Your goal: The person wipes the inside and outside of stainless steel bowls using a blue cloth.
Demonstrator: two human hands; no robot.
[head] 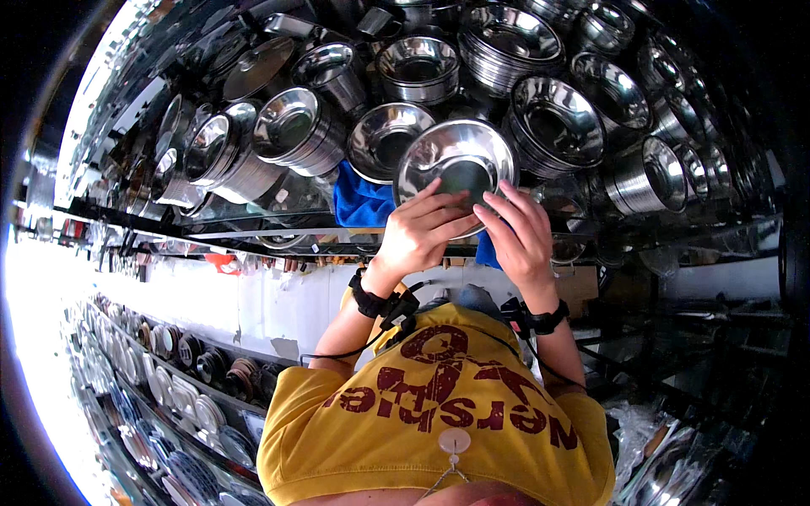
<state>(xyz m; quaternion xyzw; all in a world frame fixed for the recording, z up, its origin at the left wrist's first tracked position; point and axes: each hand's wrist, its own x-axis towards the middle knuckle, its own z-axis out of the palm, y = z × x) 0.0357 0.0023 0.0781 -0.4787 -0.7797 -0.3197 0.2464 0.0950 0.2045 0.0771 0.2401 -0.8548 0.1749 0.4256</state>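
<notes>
A shiny metal basin is tilted toward me, held at its near edge between my two hands. My left hand lies over the near left rim, its fingers reaching across the inside. My right hand is at the near right rim with its fingertips over the inner wall. Both thumbs are hidden. Blue cloth hangs over the shelf edge left of the basin. More blue fabric shows beside my right palm; whether it is held cannot be told. Another metal basin sits just behind the held one.
Nested metal basins stand to the right, and a stack of metal bowls to the left. A glass shelf edge runs in front of me. Racks of dishes line the lower left. Wrapped goods lie lower right.
</notes>
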